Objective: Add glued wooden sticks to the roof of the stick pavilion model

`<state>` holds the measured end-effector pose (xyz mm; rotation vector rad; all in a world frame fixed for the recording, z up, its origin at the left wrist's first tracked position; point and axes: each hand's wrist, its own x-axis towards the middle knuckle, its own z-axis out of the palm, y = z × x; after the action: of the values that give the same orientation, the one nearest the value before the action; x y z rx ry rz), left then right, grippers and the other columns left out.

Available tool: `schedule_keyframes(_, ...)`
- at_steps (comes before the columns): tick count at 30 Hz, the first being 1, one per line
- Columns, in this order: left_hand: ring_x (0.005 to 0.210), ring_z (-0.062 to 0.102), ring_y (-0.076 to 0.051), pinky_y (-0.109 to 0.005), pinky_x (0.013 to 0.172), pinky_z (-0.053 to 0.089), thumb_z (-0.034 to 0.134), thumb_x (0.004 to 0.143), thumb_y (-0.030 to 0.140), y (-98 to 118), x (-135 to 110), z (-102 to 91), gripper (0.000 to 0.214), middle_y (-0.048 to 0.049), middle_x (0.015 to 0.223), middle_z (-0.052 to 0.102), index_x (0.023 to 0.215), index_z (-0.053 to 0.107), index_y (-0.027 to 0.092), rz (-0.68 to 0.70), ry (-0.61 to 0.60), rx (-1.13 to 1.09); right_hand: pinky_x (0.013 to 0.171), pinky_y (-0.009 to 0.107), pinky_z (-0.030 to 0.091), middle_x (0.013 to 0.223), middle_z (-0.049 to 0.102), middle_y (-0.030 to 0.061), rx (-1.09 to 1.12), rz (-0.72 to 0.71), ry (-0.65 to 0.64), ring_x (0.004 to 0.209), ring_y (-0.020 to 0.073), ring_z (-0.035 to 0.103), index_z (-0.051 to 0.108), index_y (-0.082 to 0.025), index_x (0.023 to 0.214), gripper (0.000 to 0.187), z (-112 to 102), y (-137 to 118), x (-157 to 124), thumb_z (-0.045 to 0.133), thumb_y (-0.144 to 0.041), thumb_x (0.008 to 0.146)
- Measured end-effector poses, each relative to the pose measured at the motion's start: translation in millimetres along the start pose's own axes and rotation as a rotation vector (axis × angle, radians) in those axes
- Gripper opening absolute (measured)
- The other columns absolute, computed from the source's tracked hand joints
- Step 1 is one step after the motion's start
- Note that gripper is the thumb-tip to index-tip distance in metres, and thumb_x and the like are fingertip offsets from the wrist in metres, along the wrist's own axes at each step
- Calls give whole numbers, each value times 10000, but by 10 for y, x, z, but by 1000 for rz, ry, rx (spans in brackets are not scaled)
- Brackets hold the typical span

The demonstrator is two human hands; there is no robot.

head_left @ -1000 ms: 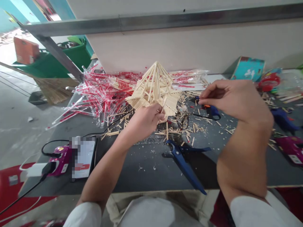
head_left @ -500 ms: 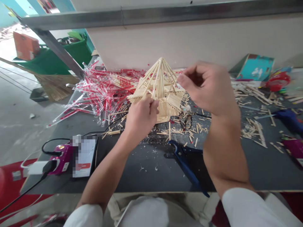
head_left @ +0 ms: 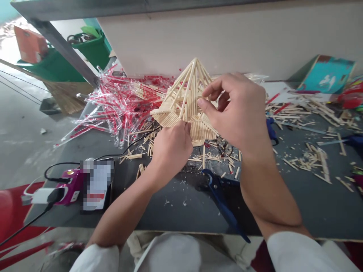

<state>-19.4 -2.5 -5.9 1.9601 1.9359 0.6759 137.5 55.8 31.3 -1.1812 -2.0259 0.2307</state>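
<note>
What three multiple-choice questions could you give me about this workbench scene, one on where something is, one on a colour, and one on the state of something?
1. Where do the blue-handled scissors lie?
A. On the floor
B. In the green bin
C. On the dark workbench

2. What colour is the printing on the clear plastic wrappers?
A. Blue
B. Red
C. Green

3. What state is the pyramid-shaped stick model in?
A. Held in the person's hands
B. Lying untouched on the floor
C. Packed inside a box

Answers:
1. C, the scissors rest on the bench top below the hands.
2. B, red marks run along the heaped wrappers.
3. A, the left hand grips its lower edge and the right hand is at its side.
</note>
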Motion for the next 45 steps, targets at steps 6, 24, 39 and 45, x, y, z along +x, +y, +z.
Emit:
schedule_keyframes(6,622,620,-161,-306,650,416,361,1039,310,-21,9,-14,361,-80,758,731,912,668,171,-10,-22,29,825,367,586,976,788,20,66,88,-10,912,219,761,661,-266,1009,81,45,-93,-44,622,-298,946)
schedule_keyframes(24,606,597,-180,-332,612,383,334,1053,306,50,72,3,388,-115,739,710,874,645,158,-20,9,116,859,456,575,1107,795,91,-2,151,-93,940,315,764,488,-215,1461,474,122,-135,-51,459,-252,990)
schedule_keyframes(39,658,627,-213,-349,611,408,395,996,280,273,45,113,282,-108,733,675,811,583,180,-100,106,131,869,449,562,1037,782,93,37,78,-73,945,302,750,501,-257,1446,447,113,-63,-64,313,-308,1044)
schedule_keyframes(45,688,675,-287,-384,610,443,403,991,323,360,60,127,312,-128,748,688,820,623,182,-200,113,178,881,456,560,1102,765,114,8,64,-67,945,308,746,506,-230,1431,444,112,-63,-57,297,-290,1043)
